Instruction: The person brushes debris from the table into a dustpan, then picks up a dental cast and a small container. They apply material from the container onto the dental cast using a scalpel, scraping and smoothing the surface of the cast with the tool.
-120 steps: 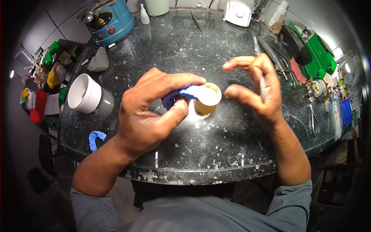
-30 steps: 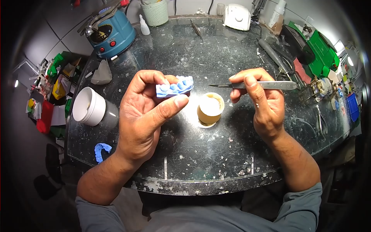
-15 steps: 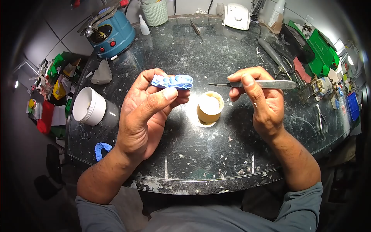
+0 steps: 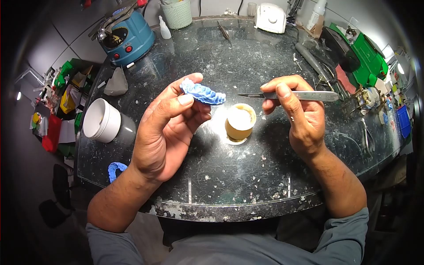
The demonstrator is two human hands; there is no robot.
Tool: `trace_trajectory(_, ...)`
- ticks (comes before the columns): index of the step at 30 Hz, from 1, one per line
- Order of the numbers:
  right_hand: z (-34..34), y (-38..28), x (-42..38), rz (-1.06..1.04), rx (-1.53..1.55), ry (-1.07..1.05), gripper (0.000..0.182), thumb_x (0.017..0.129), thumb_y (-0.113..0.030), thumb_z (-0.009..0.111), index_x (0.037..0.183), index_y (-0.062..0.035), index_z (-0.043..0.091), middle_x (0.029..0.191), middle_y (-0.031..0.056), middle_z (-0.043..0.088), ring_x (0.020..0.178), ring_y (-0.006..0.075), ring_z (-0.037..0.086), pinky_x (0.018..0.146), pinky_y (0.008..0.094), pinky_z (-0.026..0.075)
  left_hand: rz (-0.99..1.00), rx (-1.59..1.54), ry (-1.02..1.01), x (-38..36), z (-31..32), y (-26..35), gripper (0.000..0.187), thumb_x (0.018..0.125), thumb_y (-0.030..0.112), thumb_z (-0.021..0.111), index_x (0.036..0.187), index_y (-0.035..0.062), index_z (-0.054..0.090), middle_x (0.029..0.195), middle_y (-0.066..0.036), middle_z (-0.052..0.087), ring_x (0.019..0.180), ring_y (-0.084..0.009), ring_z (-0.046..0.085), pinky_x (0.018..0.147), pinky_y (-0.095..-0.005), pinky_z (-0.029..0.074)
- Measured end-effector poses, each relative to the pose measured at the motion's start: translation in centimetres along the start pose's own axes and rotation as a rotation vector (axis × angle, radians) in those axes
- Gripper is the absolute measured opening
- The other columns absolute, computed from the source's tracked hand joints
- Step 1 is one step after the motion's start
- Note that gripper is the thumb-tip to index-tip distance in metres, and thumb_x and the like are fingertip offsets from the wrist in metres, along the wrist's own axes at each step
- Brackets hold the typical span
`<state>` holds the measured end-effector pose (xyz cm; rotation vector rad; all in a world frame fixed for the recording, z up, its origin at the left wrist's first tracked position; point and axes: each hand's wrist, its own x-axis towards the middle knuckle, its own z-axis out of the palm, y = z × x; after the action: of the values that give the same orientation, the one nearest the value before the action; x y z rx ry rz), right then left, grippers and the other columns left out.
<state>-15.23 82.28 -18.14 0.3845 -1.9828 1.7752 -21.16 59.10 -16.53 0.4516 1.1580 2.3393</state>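
Note:
Between the thumb and fingers of my left hand (image 4: 165, 119) is a blue dental model (image 4: 203, 93), raised above the table and tilted down to the right, its row of teeth showing. My right hand (image 4: 298, 112) grips a scalpel (image 4: 309, 96) by its flat metal handle. The dark blade points left, a short gap away from the model. Below and between the hands stands a small tan pot (image 4: 239, 126) with a pale top. A second blue dental arch (image 4: 116, 171) lies by my left forearm, which hides part of it.
A white tub (image 4: 102, 120) and a grey block (image 4: 116, 82) are on the left. Behind them stands a teal machine (image 4: 129, 42). Tweezers (image 4: 224, 33) lie at the back. A handpiece (image 4: 311, 62), pliers (image 4: 367, 136) and green bins (image 4: 364, 57) are on the right.
My left hand has turned the blue dental model, so its right end tips down and more of the tooth row shows. The right hand and scalpel have stayed still.

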Motion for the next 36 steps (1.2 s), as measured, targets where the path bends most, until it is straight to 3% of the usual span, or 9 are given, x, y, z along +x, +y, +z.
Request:
trace_trajectory(5,-0.1,0.1,0.0,0.009,-0.006,-0.01,0.024,0.101,-0.019,0.051,0.102,0.0008,0.064,0.091,0.0046,0.062,0.081,0.0083,0.06,0.073,0.022,0.049,-0.016,-0.082,0.04,0.1,0.3,0.0,0.051,0.089,0.014,0.057,0.134,-0.006,0.043,0.11,-0.009,0.059,0.097,-0.0154,0.058,0.092,-0.0313,0.047)
trace_trajectory(7,-0.1,0.1,0.0,-0.001,-0.008,-0.013,0.023,0.101,-0.019,0.05,0.102,0.0008,0.063,0.091,0.0046,0.062,0.081,0.0083,0.06,0.073,0.0221,0.049,-0.035,-0.106,0.031,0.1,0.1,0.0,0.062,0.087,0.012,0.058,0.138,-0.0123,0.032,0.117,-0.012,0.053,0.098,-0.0152,0.054,0.087,-0.0319,0.049)
trace_trajectory(14,0.0,0.0,0.0,-0.004,-0.003,-0.009,0.023,0.101,-0.019,0.051,0.103,0.0007,0.063,0.092,0.0045,0.062,0.082,0.0084,0.061,0.073,0.0223,0.049,-0.016,-0.105,0.035,0.2,0.6,-0.1,0.062,0.082,0.008,0.056,0.136,-0.0119,0.035,0.119,-0.014,0.05,0.09,-0.0177,0.051,0.088,-0.0325,0.047)
trace_trajectory(17,-0.1,0.0,0.0,0.002,0.012,-0.015,0.023,0.101,-0.019,0.051,0.103,0.0005,0.063,0.092,0.0045,0.062,0.082,0.0085,0.061,0.074,0.0223,0.05,-0.013,-0.079,-0.081,0.2,0.0,-0.1,0.058,0.079,0.01,0.055,0.132,-0.0092,0.042,0.11,-0.011,0.055,0.093,-0.017,0.054,0.091,-0.0329,0.046)
trace_trajectory(19,-0.1,0.0,0.0,-0.007,-0.006,-0.018,0.023,0.101,-0.019,0.051,0.104,0.0009,0.063,0.094,0.0054,0.063,0.083,0.0088,0.061,0.074,0.0221,0.049,-0.039,-0.092,-0.07,0.2,0.1,0.0,0.071,0.069,0.011,0.058,0.135,-0.0088,0.037,0.101,-0.009,0.054,0.087,-0.0166,0.05,0.08,-0.0302,0.043)
trace_trajectory(26,-0.1,-0.6,0.3,-0.137,0.018,-0.025,0.026,0.101,-0.015,0.05,0.118,0.0003,0.061,0.1,0.0101,0.066,0.088,0.0115,0.063,0.075,0.0241,0.051,0.003,0.01,-0.095,0.0,0.8,0.1,0.078,0.066,0.014,0.06,0.135,-0.009,0.033,0.087,-0.004,0.048,0.082,-0.0154,0.05,0.074,-0.0291,0.042)
trace_trajectory(30,0.2,-1.1,0.1,-0.195,-0.254,-0.122,0.039,0.102,-0.022,0.046,0.131,0.0034,0.05,0.096,0.0127,0.067,0.086,0.0141,0.063,0.077,0.0263,0.048,0.037,0.07,-0.126,-0.2,0.8,0.1,0.077,0.065,0.014,0.06,0.133,-0.0108,0.035,0.085,-0.004,0.045,0.08,-0.0137,0.049,0.076,-0.0288,0.043)
trace_trajectory(34,0.6,-1.4,-0.2,-0.033,0.012,-0.023,0.034,0.1,-0.017,0.049,0.127,0.0042,0.051,0.096,0.013,0.068,0.086,0.0139,0.064,0.079,0.0261,0.048,0.049,0.11,-0.167,-0.2,0.5,0.1,0.073,0.065,0.015,0.06,0.13,-0.0127,0.04,0.083,-0.002,0.045,0.078,-0.011,0.047,0.078,-0.0272,0.044)
trace_trajectory(36,-0.1,-1.1,0.1,-0.015,0.018,-0.055,0.026,0.097,-0.006,0.053,0.122,0.0038,0.053,0.095,0.0132,0.068,0.092,0.0157,0.066,0.083,0.0274,0.053,0.05,0.11,-0.179,-0.1,0.4,0.0,0.073,0.065,0.015,0.06,0.129,-0.0129,0.04,0.082,-0.001,0.044,0.077,-0.0104,0.046,0.077,-0.0268,0.044)
